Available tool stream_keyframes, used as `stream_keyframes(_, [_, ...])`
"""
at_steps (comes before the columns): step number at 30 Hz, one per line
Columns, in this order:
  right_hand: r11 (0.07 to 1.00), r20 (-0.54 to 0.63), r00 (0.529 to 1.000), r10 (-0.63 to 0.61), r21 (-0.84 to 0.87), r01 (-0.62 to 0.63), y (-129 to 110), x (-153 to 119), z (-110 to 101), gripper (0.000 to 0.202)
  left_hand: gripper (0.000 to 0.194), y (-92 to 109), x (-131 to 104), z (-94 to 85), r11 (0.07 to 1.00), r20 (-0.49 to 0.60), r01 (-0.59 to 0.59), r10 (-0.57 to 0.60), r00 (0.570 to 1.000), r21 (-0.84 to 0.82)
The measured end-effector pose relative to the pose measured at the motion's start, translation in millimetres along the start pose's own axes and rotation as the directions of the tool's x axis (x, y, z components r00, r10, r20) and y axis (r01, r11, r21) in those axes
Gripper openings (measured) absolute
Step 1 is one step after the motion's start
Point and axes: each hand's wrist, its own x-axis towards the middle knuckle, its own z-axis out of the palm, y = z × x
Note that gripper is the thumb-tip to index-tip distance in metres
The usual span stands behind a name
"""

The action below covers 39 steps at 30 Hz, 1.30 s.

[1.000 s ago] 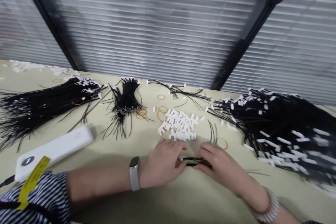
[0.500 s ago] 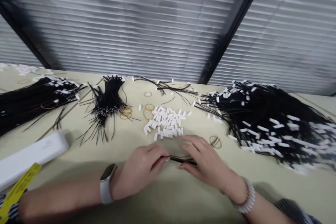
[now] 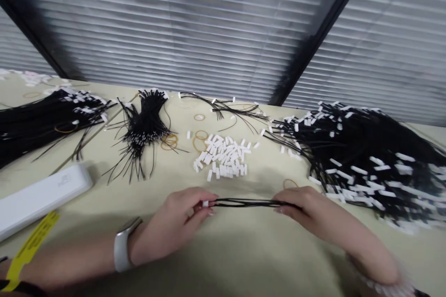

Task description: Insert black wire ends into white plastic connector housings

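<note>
Thin black cord, white-tipped, held level between my two hands

My left hand (image 3: 174, 225) fingers pinch the thin black cord (image 3: 249, 203) at its white tip; my right hand (image 3: 306, 209) fingers close on the other end, above the beige worktop (image 3: 244, 260), near the heap of small white plastic sleeves (image 3: 225, 160).

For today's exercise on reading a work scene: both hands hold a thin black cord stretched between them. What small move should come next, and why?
Probably lay the black cord onto the large tagged pile on the right. A white tag already sits at the end pinched by the left hand; the right hand holds the other end.
</note>
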Motion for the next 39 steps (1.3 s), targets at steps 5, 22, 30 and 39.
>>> stream_keyframes(5, [0.999,0.028,0.999,0.030,0.032,-0.031,6,-1,1,0.023,0.020,-1,-4,-2.2,0.973,0.177,-0.192,0.168,0.970,0.128])
stream_keyframes(22, [0.880,-0.167,0.885,-0.435,-0.289,0.378,-45,125,38,0.016,0.024,3,-5,4.0,0.979,0.260,-0.189,0.163,0.952,0.077])
stream_keyframes(30, [0.940,-0.231,0.912,-0.340,-0.088,0.329,-43,115,26,0.012,0.020,-11,10,10.8,0.952,0.036,0.182,-0.179,0.983,-0.247])
stream_keyframes(39, [0.894,-0.267,0.906,-0.330,0.220,0.391,-50,108,10,0.009,0.013,-23,13,17.8,0.871,0.007,0.230,-0.252,0.968,-0.433])
